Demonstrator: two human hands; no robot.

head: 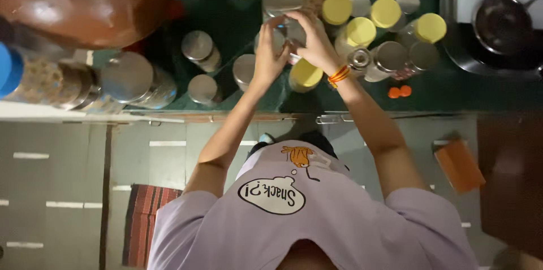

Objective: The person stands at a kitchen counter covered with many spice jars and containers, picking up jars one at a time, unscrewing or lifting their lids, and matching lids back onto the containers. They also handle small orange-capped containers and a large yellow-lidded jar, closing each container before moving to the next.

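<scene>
We held a small jar [291, 35] between both hands over the desk [237, 27]. Our left hand [270, 55] cupped its side and our right hand [311, 41] curled over its top. We could not tell which way its long axis ran. Yellow-lidded jars [362, 29] stood just right of our hands, steel tins [198, 46] to the left.

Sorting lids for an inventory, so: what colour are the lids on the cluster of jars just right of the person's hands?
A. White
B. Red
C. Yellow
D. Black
C: the jars beside the right hand carry round yellow lids, on the dark green counter.
</scene>
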